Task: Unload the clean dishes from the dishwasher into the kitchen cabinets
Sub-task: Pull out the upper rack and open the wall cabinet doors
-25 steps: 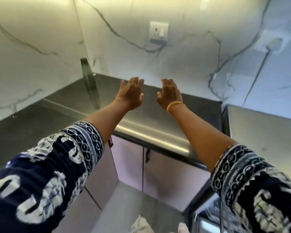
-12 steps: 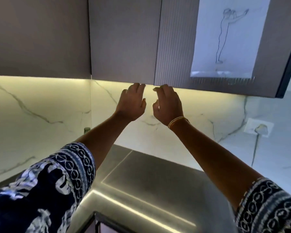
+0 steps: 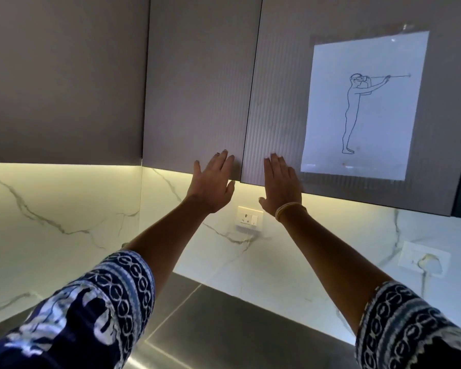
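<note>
At the bottom edge of the upper cabinets, both arms reach up. Left hand [image 3: 214,179] lies with straight, slightly spread fingers over the lower right corner of the middle cabinet door [image 3: 200,83]. Right hand [image 3: 281,186], fingers straight and close together, thumb out, lies over the lower left corner of the ribbed right cabinet door [image 3: 280,83]; gold bangles [image 3: 290,209] on that wrist. Contact with the doors cannot be confirmed. Both doors closed; the seam runs between the hands. Paper sheet [image 3: 365,102] with a line-drawn standing figure is taped to the right door. Below: lit marble backsplash [image 3: 64,209], wall socket [image 3: 250,219], steel countertop [image 3: 224,328]. No dishes or dishwasher in view.
</note>
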`<action>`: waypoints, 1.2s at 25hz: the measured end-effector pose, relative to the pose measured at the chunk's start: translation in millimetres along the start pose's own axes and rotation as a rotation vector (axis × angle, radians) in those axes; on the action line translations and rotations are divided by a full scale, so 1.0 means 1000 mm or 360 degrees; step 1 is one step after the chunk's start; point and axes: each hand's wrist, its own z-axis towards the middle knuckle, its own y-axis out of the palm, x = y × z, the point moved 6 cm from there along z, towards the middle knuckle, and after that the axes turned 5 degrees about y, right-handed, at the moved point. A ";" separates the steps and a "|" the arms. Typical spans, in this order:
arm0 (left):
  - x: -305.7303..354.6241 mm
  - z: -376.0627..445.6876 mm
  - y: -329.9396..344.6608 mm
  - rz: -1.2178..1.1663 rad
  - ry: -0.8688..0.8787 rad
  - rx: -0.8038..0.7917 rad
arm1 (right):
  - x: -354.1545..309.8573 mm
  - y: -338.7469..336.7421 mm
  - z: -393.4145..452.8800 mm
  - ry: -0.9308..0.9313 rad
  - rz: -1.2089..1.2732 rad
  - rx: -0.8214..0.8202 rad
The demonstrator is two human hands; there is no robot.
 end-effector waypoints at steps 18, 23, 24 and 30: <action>-0.033 0.082 0.078 -0.0301 0.0139 0.0407 | -0.021 0.040 0.045 0.0040 -0.0163 0.0700; -0.019 0.059 0.040 -0.1303 0.0212 0.0464 | -0.035 -0.001 0.019 -0.0035 -0.0292 0.0780; -0.020 0.056 0.026 -0.1529 0.0054 0.0489 | -0.037 -0.014 0.009 -0.0038 -0.0265 0.0808; 0.011 0.027 -0.080 -0.2180 -0.0347 0.0507 | -0.035 -0.091 -0.049 -0.0075 0.0030 0.0751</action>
